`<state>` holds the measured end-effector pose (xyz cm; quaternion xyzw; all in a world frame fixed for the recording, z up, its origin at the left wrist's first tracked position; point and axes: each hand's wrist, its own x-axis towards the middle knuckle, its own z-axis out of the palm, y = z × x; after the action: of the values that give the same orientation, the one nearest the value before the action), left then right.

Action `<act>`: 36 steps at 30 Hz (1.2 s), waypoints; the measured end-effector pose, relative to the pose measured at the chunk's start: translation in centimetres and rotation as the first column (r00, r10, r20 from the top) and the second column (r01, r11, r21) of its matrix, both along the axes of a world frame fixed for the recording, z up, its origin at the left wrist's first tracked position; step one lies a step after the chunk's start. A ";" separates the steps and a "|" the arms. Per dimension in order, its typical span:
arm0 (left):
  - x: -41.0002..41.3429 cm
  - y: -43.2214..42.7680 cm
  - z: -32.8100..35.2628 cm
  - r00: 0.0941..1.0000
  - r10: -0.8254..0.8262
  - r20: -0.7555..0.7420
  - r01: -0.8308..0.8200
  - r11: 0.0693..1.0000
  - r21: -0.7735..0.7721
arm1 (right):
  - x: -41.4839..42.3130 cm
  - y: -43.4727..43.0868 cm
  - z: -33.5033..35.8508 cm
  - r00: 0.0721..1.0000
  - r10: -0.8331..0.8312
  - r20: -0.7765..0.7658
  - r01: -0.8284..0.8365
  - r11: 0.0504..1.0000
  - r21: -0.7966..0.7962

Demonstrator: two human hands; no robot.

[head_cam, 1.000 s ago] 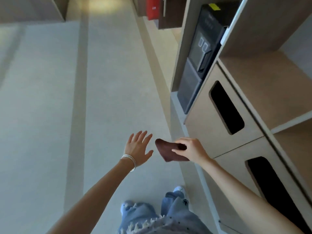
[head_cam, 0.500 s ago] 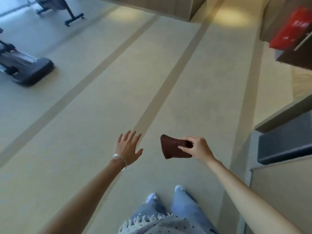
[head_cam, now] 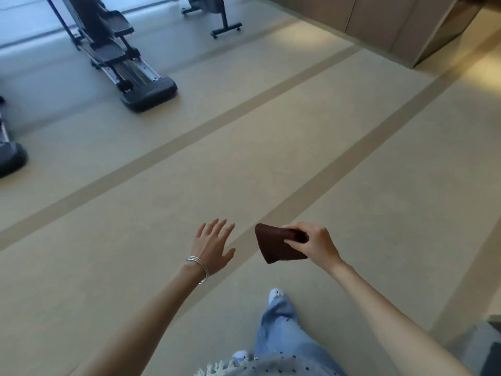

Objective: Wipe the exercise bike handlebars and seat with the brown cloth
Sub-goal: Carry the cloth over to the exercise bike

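We find the right hand closed on the brown cloth, thumb and fingers pinching its folded upper edge so that the rest hangs free below and to the left of the grip. We judge this a carrying hold, not a wiping one: the cloth is bunched small and touches no surface. The left hand is empty, fingers spread wide, palm down, just beside the cloth but apart from it; a set of thin silver bangles sits at the wrist. We take the spread posture to be balance while walking, since one jeans-clad leg is stepped forward with a light shoe at its tip.

Beyond the hands lies open beige floor crossed by darker stripes. Well apart from the hands, at upper left, stands an exercise machine with long rails and pedals, which looks to us like an elliptical trainer. A second machine's base and stand show at the top edge; this may be the exercise bike, though we cannot tell. A further dark base enters at the left margin. Wood-toned cabinets line the upper right.

No handlebars or seat are in view. We assess that wiping has not begun; the step in hand is the approach to the equipment.
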<state>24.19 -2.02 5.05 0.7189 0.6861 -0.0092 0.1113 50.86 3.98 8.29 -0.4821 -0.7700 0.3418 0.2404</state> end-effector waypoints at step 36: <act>-21.4 38.4 1.1 0.991 0.114 -0.069 -0.113 0.993 0.011 | -25.3 43.2 1.4 0.817 0.172 0.550 -0.323 0.927 0.190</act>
<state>2.77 36.34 6.17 0.6783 0.7294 -0.0255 0.0852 25.60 47.22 9.74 -0.4136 -0.9022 0.1161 0.0389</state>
